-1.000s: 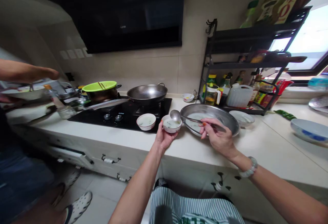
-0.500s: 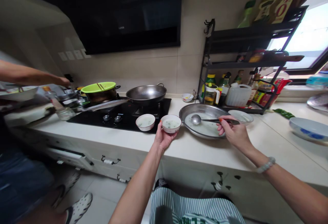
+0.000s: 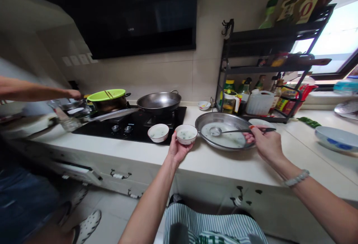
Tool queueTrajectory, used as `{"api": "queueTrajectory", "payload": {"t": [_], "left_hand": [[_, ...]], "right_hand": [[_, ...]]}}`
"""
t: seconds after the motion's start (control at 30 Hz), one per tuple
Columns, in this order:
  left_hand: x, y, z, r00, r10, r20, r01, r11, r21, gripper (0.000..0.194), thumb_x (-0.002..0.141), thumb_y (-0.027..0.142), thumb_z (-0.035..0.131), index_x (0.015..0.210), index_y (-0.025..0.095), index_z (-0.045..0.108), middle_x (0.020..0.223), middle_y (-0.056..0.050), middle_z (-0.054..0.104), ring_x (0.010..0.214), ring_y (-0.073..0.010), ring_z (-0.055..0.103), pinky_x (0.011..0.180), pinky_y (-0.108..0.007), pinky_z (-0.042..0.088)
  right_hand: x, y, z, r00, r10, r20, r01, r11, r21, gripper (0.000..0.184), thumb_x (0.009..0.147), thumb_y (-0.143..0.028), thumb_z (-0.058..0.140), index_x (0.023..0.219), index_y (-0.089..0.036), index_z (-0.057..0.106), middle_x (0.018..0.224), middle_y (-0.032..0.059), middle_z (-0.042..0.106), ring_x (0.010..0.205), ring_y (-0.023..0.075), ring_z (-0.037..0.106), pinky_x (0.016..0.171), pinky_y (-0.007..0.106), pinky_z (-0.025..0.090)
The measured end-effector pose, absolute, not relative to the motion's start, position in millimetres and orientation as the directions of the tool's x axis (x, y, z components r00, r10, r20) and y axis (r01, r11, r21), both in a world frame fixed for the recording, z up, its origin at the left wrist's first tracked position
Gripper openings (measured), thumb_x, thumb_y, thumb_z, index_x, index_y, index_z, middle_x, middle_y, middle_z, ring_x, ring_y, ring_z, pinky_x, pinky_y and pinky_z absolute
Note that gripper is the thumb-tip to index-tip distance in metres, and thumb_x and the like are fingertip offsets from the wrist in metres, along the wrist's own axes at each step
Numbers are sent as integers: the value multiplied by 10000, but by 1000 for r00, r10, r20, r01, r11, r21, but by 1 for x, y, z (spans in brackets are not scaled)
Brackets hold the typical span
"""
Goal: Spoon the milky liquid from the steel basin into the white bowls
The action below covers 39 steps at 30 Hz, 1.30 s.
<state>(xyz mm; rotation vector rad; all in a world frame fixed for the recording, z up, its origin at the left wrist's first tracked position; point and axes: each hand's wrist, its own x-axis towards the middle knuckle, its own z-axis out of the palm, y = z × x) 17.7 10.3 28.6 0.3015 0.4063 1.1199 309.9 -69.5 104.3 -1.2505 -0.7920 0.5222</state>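
Note:
My left hand is closed around the side of a small white bowl filled with pale soup and green bits. Just left of it stands a second small bowl with similar soup. On the counter to the right is a wide metal basin of milky soup. My right hand grips the dark handle of a ladle, whose bowl end sits in the basin's soup near its left side. A pale dish lies partly hidden behind my right hand.
A wok and a pot with a lime-green basin on top stand on the black stove. A spice rack rises behind the metal basin. At right is a blue-patterned bowl. Another person's arm reaches in at left.
My right hand has shifted right and slightly down, and the ladle's bowl has lowered into the soup. My left hand stays at the small bowl. The other person's arm has dipped slightly.

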Motion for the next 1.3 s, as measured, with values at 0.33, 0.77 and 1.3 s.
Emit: {"api": "queueTrajectory", "payload": {"t": [0.33, 0.77, 1.3], "left_hand": [[18, 9, 32, 372, 912, -175, -799, 410, 439, 536, 890, 513, 564, 1307, 177, 548, 1256, -166, 634, 1062, -311, 649, 793, -433, 582], [17, 10, 30, 379, 910, -170, -800, 415, 434, 565, 880, 514, 584, 1329, 174, 537, 1288, -185, 622, 1129, -341, 628, 796, -441, 582], [18, 10, 29, 378, 914, -150, -806, 404, 432, 565, 887, 507, 582, 1337, 168, 531, 1267, -173, 635, 1082, -317, 644, 813, -450, 581]], "right_hand": [[307, -74, 121, 663, 736, 138, -64, 239, -969, 96, 728, -139, 680, 684, -189, 611, 545, 37, 627, 409, 125, 555, 347, 194, 474], [308, -77, 126, 655, 743, 139, -59, 234, -971, 93, 754, -83, 628, 697, -157, 617, 572, 74, 640, 413, 121, 553, 367, 198, 471], [299, -81, 136, 665, 735, 131, -68, 235, -970, 176, 756, -34, 574, 631, -145, 628, 531, 92, 652, 395, 124, 556, 349, 169, 446]]}}
